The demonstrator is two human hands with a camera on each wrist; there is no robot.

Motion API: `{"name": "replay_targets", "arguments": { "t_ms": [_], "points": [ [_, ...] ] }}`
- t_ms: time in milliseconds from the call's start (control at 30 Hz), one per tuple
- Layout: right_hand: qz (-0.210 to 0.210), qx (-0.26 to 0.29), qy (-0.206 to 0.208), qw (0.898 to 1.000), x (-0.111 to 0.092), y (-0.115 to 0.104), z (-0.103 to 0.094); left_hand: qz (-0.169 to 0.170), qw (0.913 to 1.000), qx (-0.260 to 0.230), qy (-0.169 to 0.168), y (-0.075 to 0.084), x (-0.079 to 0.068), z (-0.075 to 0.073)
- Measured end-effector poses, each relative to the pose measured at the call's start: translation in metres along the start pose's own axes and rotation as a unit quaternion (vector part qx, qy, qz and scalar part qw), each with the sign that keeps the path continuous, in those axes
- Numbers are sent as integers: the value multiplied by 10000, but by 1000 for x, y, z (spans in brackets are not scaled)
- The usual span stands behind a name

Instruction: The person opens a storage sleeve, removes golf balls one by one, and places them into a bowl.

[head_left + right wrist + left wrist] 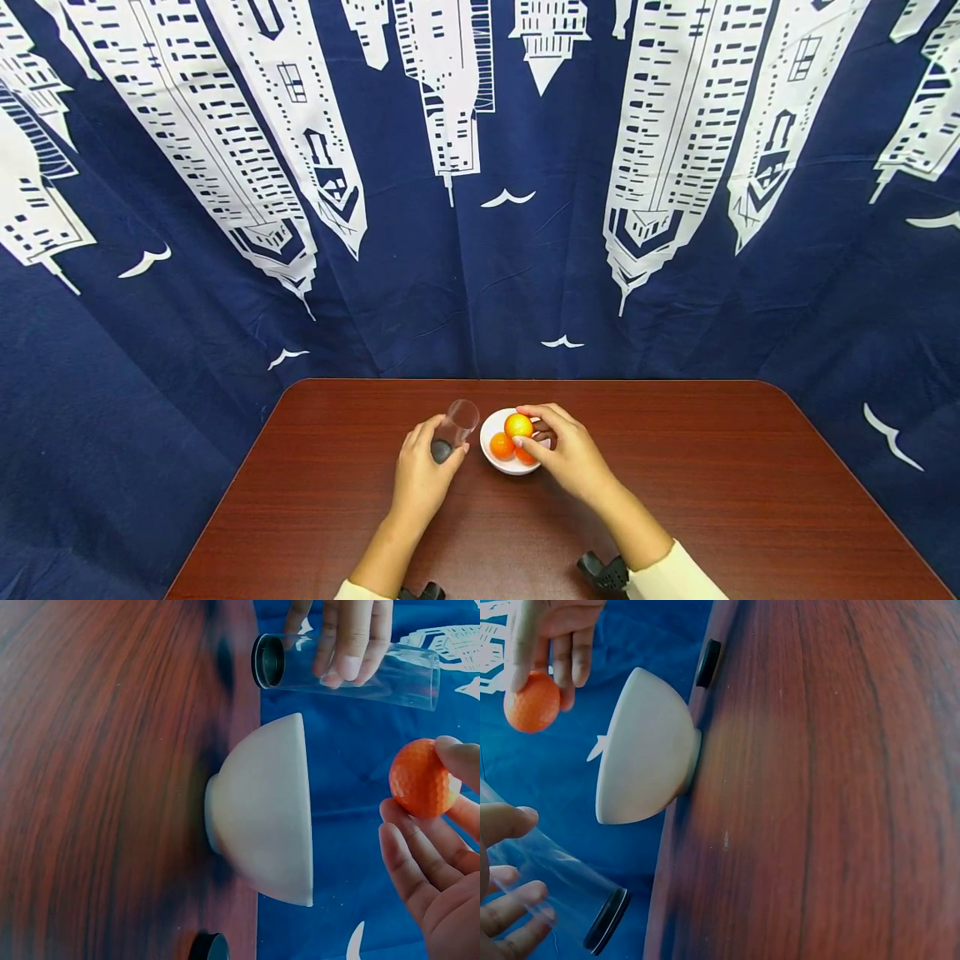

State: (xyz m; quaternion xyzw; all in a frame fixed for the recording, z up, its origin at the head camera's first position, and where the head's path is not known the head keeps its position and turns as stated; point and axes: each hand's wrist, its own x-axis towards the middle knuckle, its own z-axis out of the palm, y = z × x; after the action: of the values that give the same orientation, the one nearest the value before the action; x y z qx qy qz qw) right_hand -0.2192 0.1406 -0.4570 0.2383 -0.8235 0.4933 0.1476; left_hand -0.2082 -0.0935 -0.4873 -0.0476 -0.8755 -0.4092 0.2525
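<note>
My left hand (420, 473) grips a clear plastic tube (462, 422) with a black bottom (270, 661). The tube is held above the table, tilted, its open end up. To the right my right hand (576, 457) pinches a dimpled orange golf ball (421, 778) between thumb and fingers. That ball is up above the rim of a white bowl (262, 814), apart from the tube. Inside the bowl lie two more orange balls (502, 446), seen only in the head view, one partly covered by the right hand.
A small black cap (209, 948) lies on the brown wooden table (712, 467) near the bowl; the head view does not show it. Behind the table's far edge hangs a blue cloth (555, 275) printed with white buildings and birds.
</note>
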Motion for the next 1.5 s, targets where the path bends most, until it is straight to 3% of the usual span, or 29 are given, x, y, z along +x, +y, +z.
{"name": "replay_targets", "arguments": {
  "t_ms": [333, 733, 1500],
  "points": [
    [6, -570, -738, 9956, -1, 8, 5, -182, 9997, -37, -171, -6, -1, 5],
    [-421, -1615, -779, 9829, -1, 13, 12, -466, 9976, -396, -321, -11, 0, 11],
    [-423, -2313, -1239, 9640, 0, 20, 18, -713, 9926, -760, -622, -18, -1, 13]
  ]
}}
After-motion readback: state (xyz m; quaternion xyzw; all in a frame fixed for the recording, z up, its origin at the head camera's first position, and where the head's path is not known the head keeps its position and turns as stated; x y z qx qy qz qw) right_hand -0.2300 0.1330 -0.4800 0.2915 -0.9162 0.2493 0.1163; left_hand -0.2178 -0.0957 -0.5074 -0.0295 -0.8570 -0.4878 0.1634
